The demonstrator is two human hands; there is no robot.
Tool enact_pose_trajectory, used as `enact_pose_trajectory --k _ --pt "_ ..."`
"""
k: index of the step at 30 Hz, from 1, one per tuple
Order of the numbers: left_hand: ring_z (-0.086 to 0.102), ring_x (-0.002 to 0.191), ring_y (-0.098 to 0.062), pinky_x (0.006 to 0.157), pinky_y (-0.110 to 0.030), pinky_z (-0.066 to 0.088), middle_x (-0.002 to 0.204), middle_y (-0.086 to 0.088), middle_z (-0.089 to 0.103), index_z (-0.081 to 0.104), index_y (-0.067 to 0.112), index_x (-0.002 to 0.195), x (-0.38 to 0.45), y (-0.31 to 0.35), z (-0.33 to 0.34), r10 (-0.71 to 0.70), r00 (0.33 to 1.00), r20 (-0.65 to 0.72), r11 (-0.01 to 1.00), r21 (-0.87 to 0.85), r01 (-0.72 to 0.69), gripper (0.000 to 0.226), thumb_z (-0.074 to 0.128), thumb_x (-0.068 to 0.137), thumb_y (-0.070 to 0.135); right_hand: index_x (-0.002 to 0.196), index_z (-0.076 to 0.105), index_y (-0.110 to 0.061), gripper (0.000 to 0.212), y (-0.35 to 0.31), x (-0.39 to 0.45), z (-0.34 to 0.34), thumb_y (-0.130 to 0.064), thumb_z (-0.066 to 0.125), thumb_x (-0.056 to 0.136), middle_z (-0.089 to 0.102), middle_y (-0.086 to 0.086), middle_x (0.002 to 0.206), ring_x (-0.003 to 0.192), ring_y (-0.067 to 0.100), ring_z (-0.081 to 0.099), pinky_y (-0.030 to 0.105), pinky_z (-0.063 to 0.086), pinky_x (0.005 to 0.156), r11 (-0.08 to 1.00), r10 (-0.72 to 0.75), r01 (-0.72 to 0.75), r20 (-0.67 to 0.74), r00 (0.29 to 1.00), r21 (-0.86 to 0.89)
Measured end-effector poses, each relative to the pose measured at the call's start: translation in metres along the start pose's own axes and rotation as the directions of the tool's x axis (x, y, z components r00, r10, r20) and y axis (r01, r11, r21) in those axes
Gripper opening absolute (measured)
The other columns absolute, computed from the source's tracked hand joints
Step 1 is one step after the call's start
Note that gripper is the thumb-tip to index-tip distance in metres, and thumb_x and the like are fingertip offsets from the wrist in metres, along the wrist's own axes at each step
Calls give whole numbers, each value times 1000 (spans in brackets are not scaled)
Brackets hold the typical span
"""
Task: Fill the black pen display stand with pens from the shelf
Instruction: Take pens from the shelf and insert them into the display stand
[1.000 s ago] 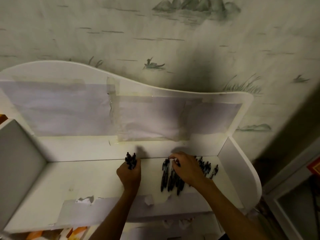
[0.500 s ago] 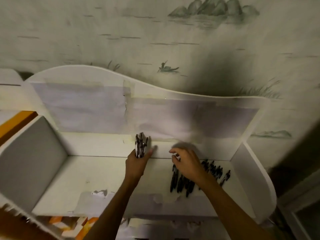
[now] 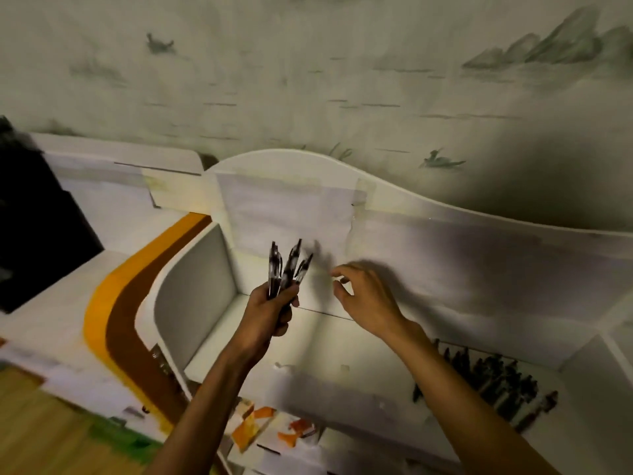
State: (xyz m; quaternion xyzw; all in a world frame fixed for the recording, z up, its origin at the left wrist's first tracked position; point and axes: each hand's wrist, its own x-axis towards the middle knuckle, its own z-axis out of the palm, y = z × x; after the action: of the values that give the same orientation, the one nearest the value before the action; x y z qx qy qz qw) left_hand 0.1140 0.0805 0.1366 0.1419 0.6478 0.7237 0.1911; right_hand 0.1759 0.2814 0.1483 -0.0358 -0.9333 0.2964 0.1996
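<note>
My left hand [image 3: 270, 311] grips a small bundle of black pens [image 3: 287, 265], their ends fanned upward in front of the shelf's back panel. My right hand [image 3: 364, 296] hovers just right of the bundle with loosely curled fingers and holds nothing. A row of several black pens [image 3: 496, 378] lies on the white shelf [image 3: 325, 341] at the lower right, partly hidden behind my right forearm. A black shape [image 3: 37, 234] shows at the far left edge; I cannot tell if it is the display stand.
The white shelf has a curved back panel [image 3: 445, 248] with taped paper and a grey side wall [image 3: 195, 289] on its left. An orange and brown band [image 3: 120, 303] curves along the unit to the left. Orange scraps [image 3: 260, 423] lie below the shelf's front edge.
The view has swung left. My left hand rose with the pen bundle. My right hand left the row of pens on the shelf and lifted up beside the bundle.
</note>
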Motion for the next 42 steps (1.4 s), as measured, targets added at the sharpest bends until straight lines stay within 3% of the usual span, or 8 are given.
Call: enact_pose_trajectory --k 3,11,18,23,30,35,39,42 --pt "25 48 -13 42 -23 21 57 0 31 63 6 80 -20 18 -38 77 996 -45 997 7 -76 23 61 98 21 119 66 -23 24 -41 13 17 -21 59 96 66 -9 118 100 9 63 28 53 87 998 -43 43 -6 999 41" --pt "27 43 -15 40 -22 22 54 -2 35 62 7 81 -61 67 -177 136 975 -176 989 -35 -144 13 59 93 12 121 65 -24 25 -166 40 79 -25 59 97 66 -8 118 101 7 63 15 47 82 989 -135 134 12 991 67" --pt "32 49 -17 44 -29 24 61 -8 39 62 2 93 -95 94 -319 188 952 -241 982 15 -190 15 57 97 15 118 66 -24 23 -283 61 153 -26 59 96 67 -7 115 98 7 63 28 54 86 972 -232 232 -3 973 43" --pt "29 45 -18 45 -30 16 53 -5 36 60 5 83 -118 108 -405 179 933 -311 983 24 -181 12 58 93 11 118 67 -25 24 -348 75 208 -27 60 96 64 -9 117 98 4 60 23 48 83 974 -225 224 2 974 42" --pt "34 49 -17 42 -27 23 57 -7 42 61 2 91 -124 108 -505 142 927 -348 989 22 -144 15 58 97 15 116 67 -25 22 -408 97 266 -29 61 95 65 -8 119 101 10 64 28 49 83 978 -210 209 30 977 12" --pt "37 51 -16 44 -27 23 73 -15 50 62 4 98 -105 102 -571 150 923 -355 987 0 -160 13 62 96 17 115 68 -27 21 -436 126 314 -31 62 95 65 -11 118 99 7 63 8 35 74 985 -175 175 8 985 -4" --pt "39 48 -13 40 -24 25 59 -1 53 65 5 107 -83 103 -626 164 919 -357 984 -7 -178 19 66 93 18 116 67 -27 23 -458 158 360 -32 62 95 66 -8 120 100 8 63 11 38 77 986 -168 169 33 985 -11" --pt "40 47 -12 39 -22 27 59 -3 53 66 8 106 -66 111 -670 174 919 -353 983 13 -181 19 70 91 17 117 67 -27 23 -478 186 397 -32 63 95 66 -8 120 100 7 62 6 36 74 986 -166 166 38 985 -1"
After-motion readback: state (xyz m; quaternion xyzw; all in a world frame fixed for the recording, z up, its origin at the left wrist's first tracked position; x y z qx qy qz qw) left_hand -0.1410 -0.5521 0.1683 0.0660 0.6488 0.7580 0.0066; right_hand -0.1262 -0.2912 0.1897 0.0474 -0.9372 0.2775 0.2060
